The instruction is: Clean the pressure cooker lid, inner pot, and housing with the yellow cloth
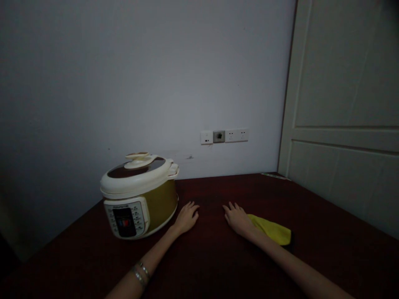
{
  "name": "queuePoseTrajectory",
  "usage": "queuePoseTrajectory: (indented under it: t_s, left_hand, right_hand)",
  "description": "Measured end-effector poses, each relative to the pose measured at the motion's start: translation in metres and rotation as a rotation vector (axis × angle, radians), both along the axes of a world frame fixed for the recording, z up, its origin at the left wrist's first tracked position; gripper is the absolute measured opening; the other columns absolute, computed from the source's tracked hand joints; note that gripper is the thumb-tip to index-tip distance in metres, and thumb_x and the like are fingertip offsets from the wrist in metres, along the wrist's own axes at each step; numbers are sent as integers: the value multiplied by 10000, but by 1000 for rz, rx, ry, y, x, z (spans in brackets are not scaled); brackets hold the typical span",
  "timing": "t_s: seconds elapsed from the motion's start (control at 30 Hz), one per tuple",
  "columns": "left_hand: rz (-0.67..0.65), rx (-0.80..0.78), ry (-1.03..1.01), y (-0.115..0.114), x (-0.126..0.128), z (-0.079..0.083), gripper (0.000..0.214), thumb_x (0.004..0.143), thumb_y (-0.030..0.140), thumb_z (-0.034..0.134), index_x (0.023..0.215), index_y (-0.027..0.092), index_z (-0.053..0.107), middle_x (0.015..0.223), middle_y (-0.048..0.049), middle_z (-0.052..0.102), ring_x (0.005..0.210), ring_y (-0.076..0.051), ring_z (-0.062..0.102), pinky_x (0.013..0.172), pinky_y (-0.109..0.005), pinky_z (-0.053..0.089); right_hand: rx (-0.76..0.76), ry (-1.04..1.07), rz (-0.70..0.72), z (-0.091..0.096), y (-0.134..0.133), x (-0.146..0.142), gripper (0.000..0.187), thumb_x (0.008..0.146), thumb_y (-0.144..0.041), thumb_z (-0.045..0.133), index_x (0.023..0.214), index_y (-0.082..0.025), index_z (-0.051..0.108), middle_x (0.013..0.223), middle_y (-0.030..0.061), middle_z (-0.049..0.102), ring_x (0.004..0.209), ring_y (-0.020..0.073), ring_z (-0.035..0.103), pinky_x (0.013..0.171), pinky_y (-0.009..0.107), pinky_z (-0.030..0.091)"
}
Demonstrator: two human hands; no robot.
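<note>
My left hand [187,216] lies palm down on the dark red table [205,257], fingers stretched out and holding nothing. Just left of it stands an electric pressure cooker [160,203], white and gold-green, its lid on and its control panel facing the front left. My right hand [237,219] also rests flat on the table with fingers apart, and nothing is in it. A yellow cloth [274,230] lies to the right of that hand, partly hidden behind the wrist and forearm. I cannot tell whether the wrist touches the cloth.
Behind the table rises a pale wall with a row of sockets [237,135] and a switch plate [206,137]. A light panelled door [346,104] borders the right side. A thin flat strip [275,176] lies at the far right corner of the table.
</note>
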State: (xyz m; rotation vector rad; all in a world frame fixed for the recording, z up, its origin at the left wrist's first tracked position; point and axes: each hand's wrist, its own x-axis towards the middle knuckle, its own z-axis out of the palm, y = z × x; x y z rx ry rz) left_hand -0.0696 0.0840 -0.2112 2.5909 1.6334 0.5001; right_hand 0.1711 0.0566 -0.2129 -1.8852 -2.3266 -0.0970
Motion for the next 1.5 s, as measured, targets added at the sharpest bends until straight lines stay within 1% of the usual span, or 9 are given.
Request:
queuePoseTrajectory:
  t_s: [0.23,0.37,0.53,0.7,0.9,1.13,1.27,1.5]
  left_hand:
    - [7,-23,1,-7,2,4,446,881,258,358,1269,132,538,1396,-133,449,1327,-228,355,1096,-380,271]
    - [13,-30,1,-6,1,3,445,883,266,355,1276,151,532,1407,-118,440,1331,-223,347,1095,-389,272]
    - [-1,-49,-1,-5,-1,2,453,885,265,350,1287,148,523,1418,-126,423,1341,-222,330,1103,-386,254]
    - [-1,-53,-2,-5,-1,3,444,890,267,349,1284,152,521,1420,-123,419,1341,-225,329,1101,-397,258]
    - [-7,-51,1,-4,-1,3,446,897,263,335,1288,148,515,1420,-122,421,1345,-225,319,1101,-397,257]
    - [-16,-51,3,0,-2,-1,443,904,262,332,1290,140,511,1428,-140,403,1353,-232,301,1106,-399,247]
    - [-18,-48,19,2,-2,-1,438,905,263,330,1288,148,509,1427,-125,410,1352,-231,304,1102,-411,254]
    - [-23,-42,29,3,-2,-2,446,906,257,324,1288,127,513,1419,-139,419,1347,-232,314,1108,-392,240]
  right_hand:
    - [-10,-22,-5,0,2,1,490,905,-248,316,1363,-132,449,1384,209,423,1264,359,403,989,466,341]
    - [-5,-22,1,-3,4,2,492,905,-259,316,1366,-145,445,1387,206,420,1260,363,407,977,466,357]
    - [-9,7,12,-6,6,5,493,904,-268,323,1366,-148,445,1391,198,419,1275,345,396,992,464,343]
    - [-31,33,17,-1,3,4,492,908,-258,316,1366,-128,442,1399,215,398,1287,351,377,1008,469,321]
    - [-23,19,21,6,-3,3,493,912,-256,303,1368,-129,439,1401,215,397,1287,360,373,1001,472,328]
    - [-15,25,30,3,-1,4,492,912,-260,303,1364,-125,445,1401,214,396,1289,364,367,1004,472,326]
    - [-15,26,36,2,0,5,493,915,-264,301,1365,-122,441,1404,218,388,1293,366,360,1002,475,330]
    - [-21,16,28,3,-1,5,494,918,-267,287,1366,-127,439,1406,217,386,1292,372,360,991,485,340]
